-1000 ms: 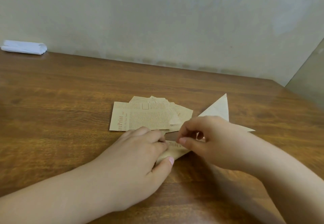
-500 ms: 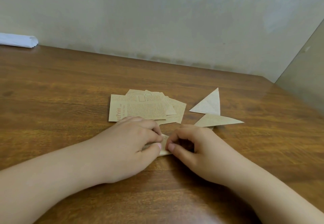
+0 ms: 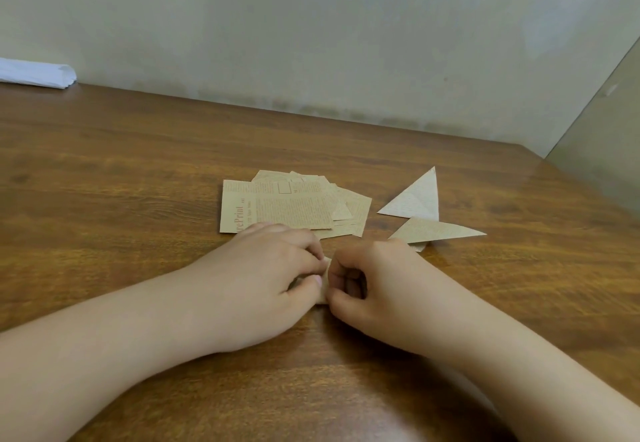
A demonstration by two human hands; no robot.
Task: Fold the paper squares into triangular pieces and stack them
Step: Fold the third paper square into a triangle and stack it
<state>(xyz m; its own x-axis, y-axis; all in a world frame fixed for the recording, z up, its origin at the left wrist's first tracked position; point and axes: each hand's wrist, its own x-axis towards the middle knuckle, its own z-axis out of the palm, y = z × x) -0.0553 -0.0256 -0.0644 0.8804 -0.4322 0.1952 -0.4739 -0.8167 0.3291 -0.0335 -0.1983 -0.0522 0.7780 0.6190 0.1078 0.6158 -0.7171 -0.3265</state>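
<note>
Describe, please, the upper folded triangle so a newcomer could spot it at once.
On the wooden table, look right of the pile of flat squares. Two triangles lie there; this triangle is the farther one, pale and pointing up, unlike the browner, flatter triangle below it.

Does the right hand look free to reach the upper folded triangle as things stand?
Probably not yet: the right hand is pinching the small paper piece together with the left hand. Otherwise nothing blocks the upper folded triangle.
</note>
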